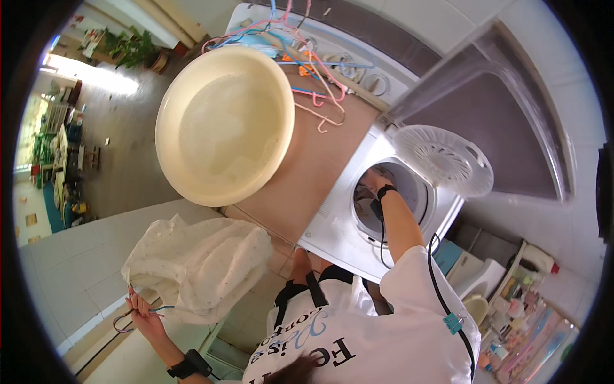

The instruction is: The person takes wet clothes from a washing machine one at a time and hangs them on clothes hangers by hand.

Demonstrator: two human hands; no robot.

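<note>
My left hand (146, 319), at the lower left, is closed around clothes hangers (125, 322) and the edge of a pale patterned cloth garment (201, 269), which hangs in loose folds. My right hand (374, 181) reaches down through the round opening of a washing machine's spin tub (415, 197); its fingers are partly hidden among dark contents, so its grip cannot be made out. A translucent plastic inner lid (443, 161) stands tilted beside the opening. The larger see-through outer lid (518, 125) is raised behind it.
A cream basin (165, 120) of cloudy water stands on the machine's brown-looking left part (312, 158). Several plastic hangers (331, 103) lie across the control panel. A black cable runs along my right sleeve. A shelf with toiletries (523, 307) is at the lower right, potted plants (136, 50) at the upper left.
</note>
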